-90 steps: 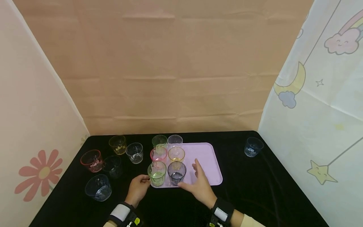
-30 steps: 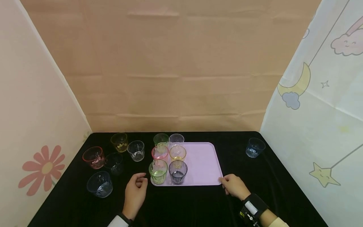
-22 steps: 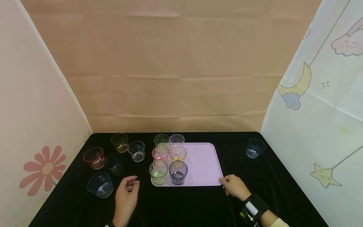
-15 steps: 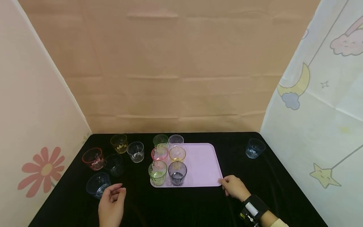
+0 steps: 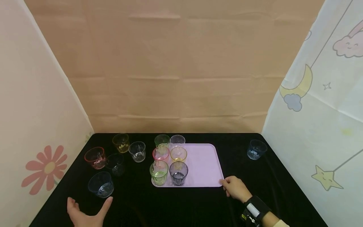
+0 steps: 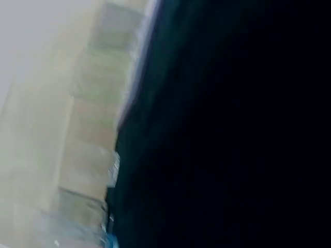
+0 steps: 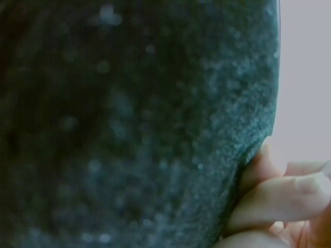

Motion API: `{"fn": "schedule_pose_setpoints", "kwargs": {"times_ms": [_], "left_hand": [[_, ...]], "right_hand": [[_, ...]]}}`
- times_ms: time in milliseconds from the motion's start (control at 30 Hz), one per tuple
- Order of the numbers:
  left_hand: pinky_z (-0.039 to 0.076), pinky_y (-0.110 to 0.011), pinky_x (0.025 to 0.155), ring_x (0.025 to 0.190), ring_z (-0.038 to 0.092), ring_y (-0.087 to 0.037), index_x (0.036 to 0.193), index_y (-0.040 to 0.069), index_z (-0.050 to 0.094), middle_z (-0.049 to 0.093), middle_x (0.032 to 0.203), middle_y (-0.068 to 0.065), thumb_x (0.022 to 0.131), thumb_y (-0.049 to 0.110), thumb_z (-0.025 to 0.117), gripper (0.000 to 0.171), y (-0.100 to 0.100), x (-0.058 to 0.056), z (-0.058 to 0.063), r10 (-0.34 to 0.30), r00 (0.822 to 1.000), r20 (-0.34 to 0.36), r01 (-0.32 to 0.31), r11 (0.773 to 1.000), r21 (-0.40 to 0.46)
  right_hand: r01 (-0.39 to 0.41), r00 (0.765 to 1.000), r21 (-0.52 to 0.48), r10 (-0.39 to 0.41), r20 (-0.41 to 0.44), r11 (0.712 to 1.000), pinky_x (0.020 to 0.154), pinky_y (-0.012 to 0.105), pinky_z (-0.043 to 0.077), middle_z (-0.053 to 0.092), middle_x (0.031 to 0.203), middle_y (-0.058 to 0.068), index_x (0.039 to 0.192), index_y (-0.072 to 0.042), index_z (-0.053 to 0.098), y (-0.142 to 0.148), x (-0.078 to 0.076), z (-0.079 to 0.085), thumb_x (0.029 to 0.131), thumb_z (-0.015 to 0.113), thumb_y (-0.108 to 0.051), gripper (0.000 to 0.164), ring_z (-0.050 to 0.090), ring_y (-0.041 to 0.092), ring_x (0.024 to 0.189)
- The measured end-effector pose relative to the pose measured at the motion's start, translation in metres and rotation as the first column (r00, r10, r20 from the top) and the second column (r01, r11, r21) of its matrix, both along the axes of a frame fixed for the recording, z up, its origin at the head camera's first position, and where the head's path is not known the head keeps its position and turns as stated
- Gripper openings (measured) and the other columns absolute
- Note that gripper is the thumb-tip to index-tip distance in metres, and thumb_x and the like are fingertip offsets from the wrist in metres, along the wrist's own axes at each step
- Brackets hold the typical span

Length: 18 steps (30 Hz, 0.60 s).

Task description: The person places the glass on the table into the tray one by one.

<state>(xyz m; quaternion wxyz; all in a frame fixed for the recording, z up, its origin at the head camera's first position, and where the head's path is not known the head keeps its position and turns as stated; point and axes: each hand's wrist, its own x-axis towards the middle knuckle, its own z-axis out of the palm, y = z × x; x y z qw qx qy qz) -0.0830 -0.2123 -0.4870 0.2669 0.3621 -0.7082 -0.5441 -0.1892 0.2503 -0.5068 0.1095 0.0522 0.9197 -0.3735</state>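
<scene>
My left hand is at the front left with thumb and fingers spread wide. Just beyond it stands a blue glass tumbler, which it does not visibly touch. My right hand pinches the front right corner of a pink-lilac tray; in the right wrist view its fingers are curled beside a pale surface. Green, grey-blue, red-rimmed and yellow-rimmed tumblers stand in paired rows on the tray's left side. The left wrist view is blurred and shows no hand.
Behind the blue tumbler stand a red one, a dark one, an amber one and a clear one. Another blue tumbler stands far right. Green and clear tumblers are at the tray's back left.
My left hand has left the tray's front left corner, moved left towards the blue tumbler and spread its fingers. My right hand moved from beside the grey-blue tumbler to the tray's right corner.
</scene>
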Motion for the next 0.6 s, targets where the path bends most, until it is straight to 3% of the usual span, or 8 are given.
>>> {"fn": "schedule_pose_setpoints", "kwargs": {"times_ms": [67,167,267,333,400,600], "left_hand": [[0.002,-0.058,0.122,0.152,-0.011,-0.045,0.16,0.008,-0.018,-0.016,0.166,-0.025,0.085,0.027,0.083,0.127,-0.013,-0.004,-0.004,-0.121,0.991,0.058,0.119,0.992,0.048],[-0.002,-0.058,0.121,0.149,-0.022,-0.044,0.152,0.009,-0.033,-0.031,0.161,-0.022,0.09,0.037,0.078,0.131,-0.029,-0.014,-0.006,-0.273,0.949,0.157,0.262,0.961,0.085],[-0.002,-0.058,0.121,0.146,-0.023,-0.046,0.148,0.005,-0.038,-0.034,0.158,-0.024,0.091,0.041,0.076,0.132,-0.039,-0.025,-0.008,-0.366,0.906,0.214,0.356,0.931,0.082],[-0.002,-0.058,0.121,0.146,-0.023,-0.047,0.147,0.005,-0.039,-0.034,0.157,-0.026,0.091,0.042,0.076,0.133,-0.043,-0.032,-0.009,-0.396,0.893,0.212,0.389,0.918,0.075],[-0.002,-0.056,0.121,0.147,-0.023,-0.045,0.149,0.007,-0.038,-0.033,0.158,-0.025,0.09,0.04,0.077,0.133,-0.045,-0.037,-0.01,-0.4,0.896,0.192,0.393,0.916,0.079],[-0.001,-0.052,0.122,0.15,-0.02,-0.04,0.153,0.014,-0.033,-0.028,0.162,-0.021,0.088,0.035,0.081,0.133,-0.047,-0.045,-0.014,-0.35,0.93,0.117,0.342,0.936,0.081]], "right_hand": [[-0.003,1.0,0.002,0.003,-0.003,1.0,0.044,0.024,0.031,0.054,0.05,0.001,0.064,-0.01,0.057,0.001,0.0,0.0,0.101,0.06,-0.026,0.04,0.042,0.011,0.042],[-0.009,1.0,-0.003,0.009,-0.008,1.0,0.043,0.024,0.03,0.054,0.05,0.001,0.064,-0.01,0.057,0.001,0.001,0.0,0.101,0.06,-0.026,0.041,0.041,0.01,0.041],[-0.005,1.0,-0.01,0.005,-0.002,1.0,0.043,0.024,0.03,0.054,0.05,0.0,0.064,-0.01,0.057,0.001,0.001,0.0,0.101,0.06,-0.026,0.04,0.04,0.01,0.041],[0.001,1.0,-0.013,-0.001,-0.002,1.0,0.043,0.024,0.03,0.054,0.05,0.0,0.064,-0.01,0.057,0.002,0.001,0.0,0.101,0.06,-0.026,0.04,0.04,0.01,0.041],[0.003,1.0,-0.013,-0.003,-0.001,1.0,0.043,0.024,0.03,0.054,0.05,0.0,0.064,-0.01,0.057,0.002,0.001,-0.001,0.101,0.06,-0.026,0.04,0.04,0.01,0.041],[0.003,1.0,-0.018,-0.003,-0.001,1.0,0.044,0.024,0.031,0.055,0.051,0.001,0.065,-0.01,0.058,0.002,0.0,-0.001,0.101,0.06,-0.026,0.039,0.041,0.011,0.042]]}}
